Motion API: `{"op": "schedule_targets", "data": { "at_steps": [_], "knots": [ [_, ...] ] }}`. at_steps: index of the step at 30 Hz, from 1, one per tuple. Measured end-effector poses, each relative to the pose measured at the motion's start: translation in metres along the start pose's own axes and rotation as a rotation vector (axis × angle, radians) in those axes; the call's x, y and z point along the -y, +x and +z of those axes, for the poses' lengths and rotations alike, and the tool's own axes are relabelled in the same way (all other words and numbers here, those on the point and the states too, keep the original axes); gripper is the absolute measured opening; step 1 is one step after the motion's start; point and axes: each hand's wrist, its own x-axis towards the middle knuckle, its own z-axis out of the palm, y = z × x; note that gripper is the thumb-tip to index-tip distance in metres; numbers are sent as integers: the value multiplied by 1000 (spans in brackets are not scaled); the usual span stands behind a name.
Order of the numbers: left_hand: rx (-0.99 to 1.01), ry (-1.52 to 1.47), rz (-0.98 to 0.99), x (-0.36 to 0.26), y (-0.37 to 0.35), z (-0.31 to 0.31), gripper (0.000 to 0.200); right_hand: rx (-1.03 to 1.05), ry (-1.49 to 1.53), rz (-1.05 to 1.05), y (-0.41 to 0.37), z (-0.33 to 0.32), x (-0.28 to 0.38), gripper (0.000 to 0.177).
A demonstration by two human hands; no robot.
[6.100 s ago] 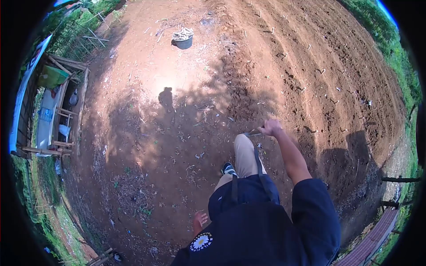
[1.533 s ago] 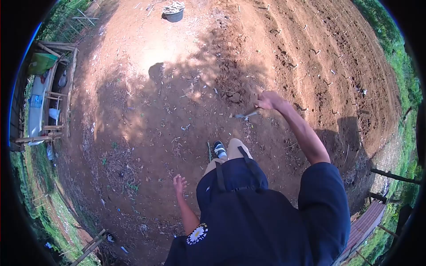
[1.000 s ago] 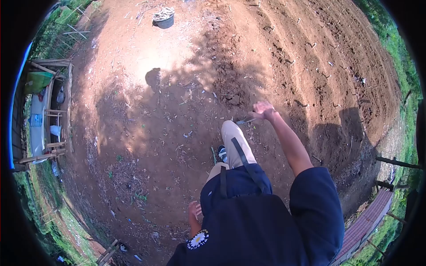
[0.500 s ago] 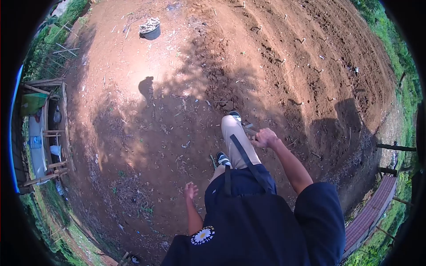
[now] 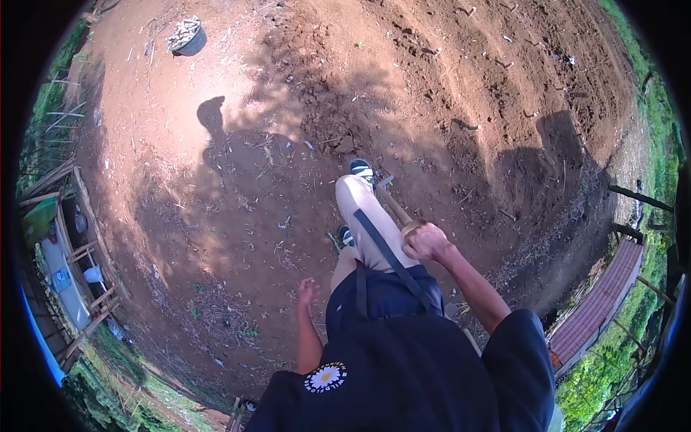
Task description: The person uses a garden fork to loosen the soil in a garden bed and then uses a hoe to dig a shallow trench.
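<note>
In the head view, my right hand [image 5: 426, 241] is wrapped round the wooden handle [image 5: 392, 205] of a long tool beside my right leg. A metal part [image 5: 386, 181] shows at the handle's far end, close to my shoe [image 5: 361, 170]. More of the shaft shows behind my hip. My left hand [image 5: 308, 291] hangs at my left side over bare soil, touching nothing, its fingers loosely bent and apart.
A dark bucket [image 5: 193, 45] heaped with pale pieces stands at the upper left. Furrowed soil [image 5: 497, 93] with short pale sticks lies at the upper right. A wooden shelter [image 5: 79, 252] is on the left, a reddish roof-like strip [image 5: 597, 306] at the lower right.
The ground, bucket and shelter have shifted leftward in view. My right hand and the tool sit slightly lower, and more of the handle shows. My left hand is a little higher.
</note>
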Motion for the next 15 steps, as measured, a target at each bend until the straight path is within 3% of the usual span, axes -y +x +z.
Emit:
{"op": "schedule_targets", "data": {
  "at_steps": [2, 4, 6, 9, 12, 15],
  "knots": [
    [-17, 33, 26, -22, 32, 3, 31, 34, 9, 17, 13, 5, -19, 45],
    [-47, 63, 50, -38, 53, 7, 32, 174, 32, -10, 29, 52, -38, 41],
    [-84, 6, 336, -63, 63, 8, 34, 189, 306, 229, 23, 130, -44, 35],
    [-154, -34, 428, -96, 16, 17, 36, 301, 58, 64, 11, 203, -44, 32],
    [-86, 45, 424, -77, -7, 2, 36, 280, 64, 69, 10, 204, -27, 37],
    [-137, 44, 364, -6, -2, -23, 35, 295, 81, 93, 9, 196, -26, 44]
  ]
}}
